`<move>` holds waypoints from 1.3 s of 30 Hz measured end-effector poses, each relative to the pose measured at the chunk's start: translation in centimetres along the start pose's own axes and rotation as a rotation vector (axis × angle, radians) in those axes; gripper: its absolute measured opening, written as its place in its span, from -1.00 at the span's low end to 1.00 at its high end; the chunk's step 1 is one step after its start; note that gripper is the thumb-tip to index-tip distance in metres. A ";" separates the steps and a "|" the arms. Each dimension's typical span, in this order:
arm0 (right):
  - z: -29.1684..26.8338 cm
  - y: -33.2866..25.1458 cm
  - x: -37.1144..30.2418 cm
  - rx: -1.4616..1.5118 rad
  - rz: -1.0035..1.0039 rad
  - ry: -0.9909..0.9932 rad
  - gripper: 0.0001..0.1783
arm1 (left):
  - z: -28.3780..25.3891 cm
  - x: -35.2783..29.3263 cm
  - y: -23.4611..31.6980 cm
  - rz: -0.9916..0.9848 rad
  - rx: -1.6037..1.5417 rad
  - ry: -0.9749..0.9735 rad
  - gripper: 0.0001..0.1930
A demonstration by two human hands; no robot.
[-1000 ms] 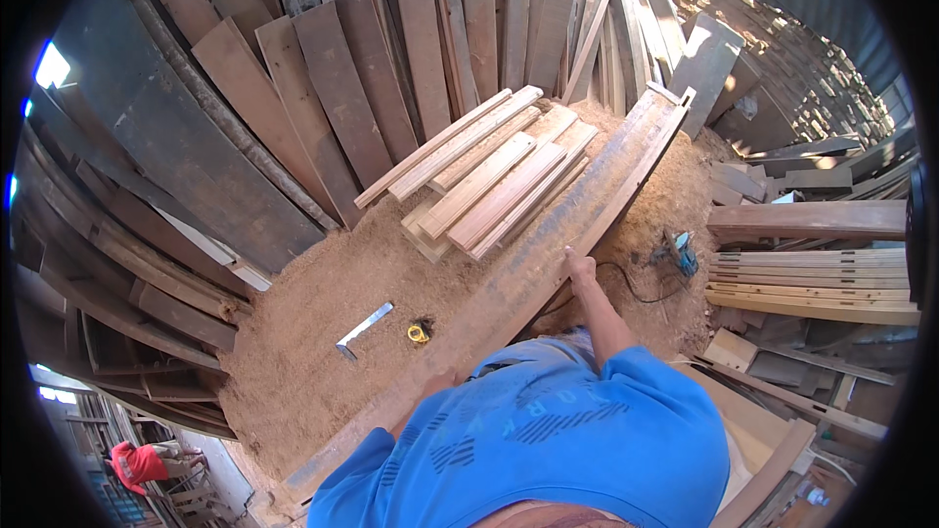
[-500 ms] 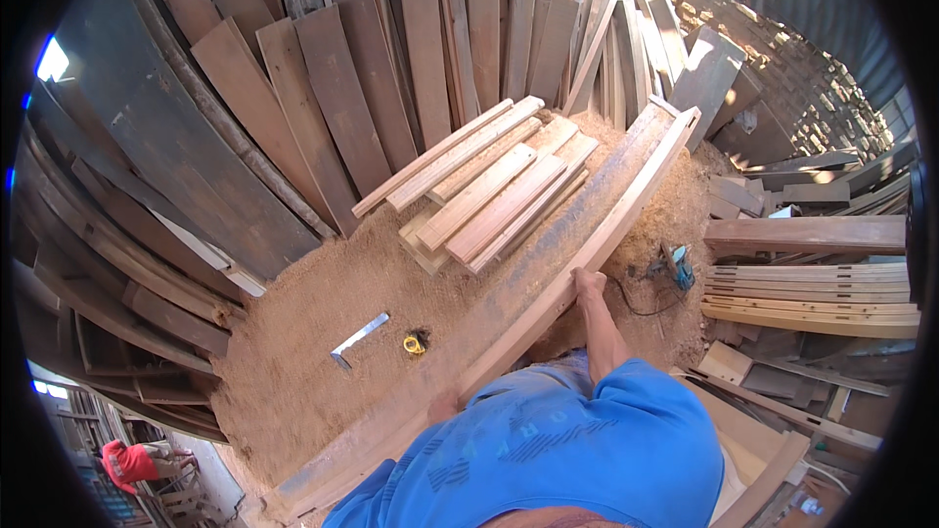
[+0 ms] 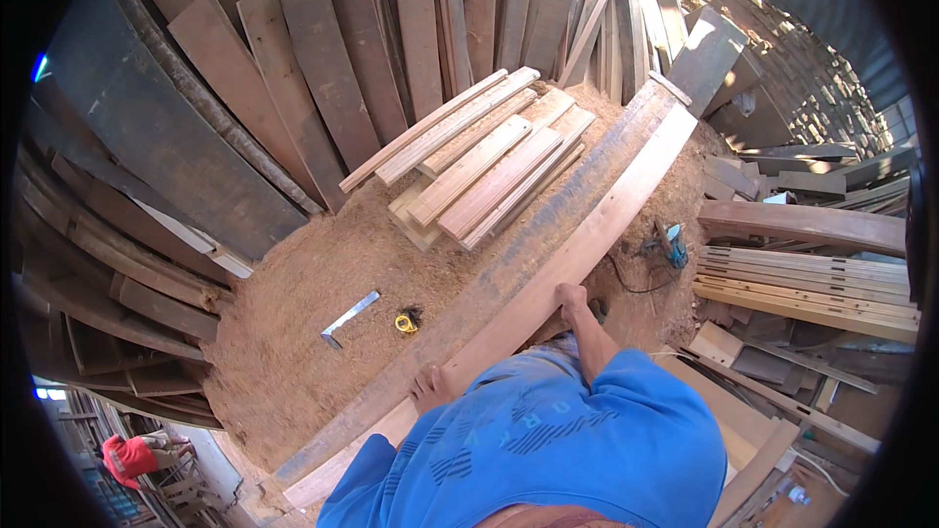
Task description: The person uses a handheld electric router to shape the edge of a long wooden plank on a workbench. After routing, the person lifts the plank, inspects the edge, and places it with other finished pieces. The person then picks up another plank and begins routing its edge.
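Observation:
A long, smooth reddish-brown plank (image 3: 611, 203) lies wide face up along a worn, sawdust-covered bench beam (image 3: 518, 256), running from lower left to upper right. My right hand (image 3: 572, 301) grips the plank's near edge around its middle, fingers closed on it. Further down to the left, my left hand (image 3: 430, 389) lies across the plank with its fingers hooked over the far edge. My body hides part of the plank between and below the hands.
Beyond the beam, a metal square (image 3: 350, 318) and a yellow tape measure (image 3: 406, 323) lie on sawdust, near stacked planed boards (image 3: 504, 171). A corded blue power tool (image 3: 673, 246) sits at right. Timber (image 3: 342, 59) leans all around; a person in red (image 3: 127, 460) is at far lower left.
The plank has turned from its narrow edge to show its broad face. My right hand has shifted to its near edge, and my left hand's fingers have come into view over the far edge.

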State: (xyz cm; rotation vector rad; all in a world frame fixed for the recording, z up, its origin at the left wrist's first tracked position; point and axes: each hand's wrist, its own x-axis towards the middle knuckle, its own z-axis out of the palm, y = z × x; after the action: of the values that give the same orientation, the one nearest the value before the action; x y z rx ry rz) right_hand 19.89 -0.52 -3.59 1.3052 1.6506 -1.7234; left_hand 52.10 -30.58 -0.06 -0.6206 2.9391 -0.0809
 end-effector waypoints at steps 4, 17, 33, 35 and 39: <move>-0.3 -0.7 -0.3 0.030 -0.042 0.045 -0.69 | -0.1 1.0 0.8 -0.027 -0.023 -0.028 -0.27; -4.4 -5.9 2.3 -0.358 -0.268 -0.157 -0.73 | -2.8 9.6 3.1 0.127 -0.259 -0.497 -0.21; -21.6 0.2 8.4 -0.759 -0.258 0.070 -0.57 | -13.1 27.7 26.0 0.678 -0.539 -0.477 -0.20; -21.0 -1.3 6.0 -0.380 -0.102 0.082 -0.62 | -13.8 28.3 29.1 0.724 -0.443 -0.425 -0.15; -26.5 1.0 10.7 -0.322 -0.110 0.119 -0.74 | -15.1 29.6 39.2 0.798 -0.322 -0.356 -0.09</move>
State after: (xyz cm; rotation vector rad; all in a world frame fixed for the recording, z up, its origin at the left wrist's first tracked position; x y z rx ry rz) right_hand 24.48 27.12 -9.23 1.2012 2.0026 -1.3829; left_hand 7.44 -6.39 8.06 0.4909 2.6282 0.5269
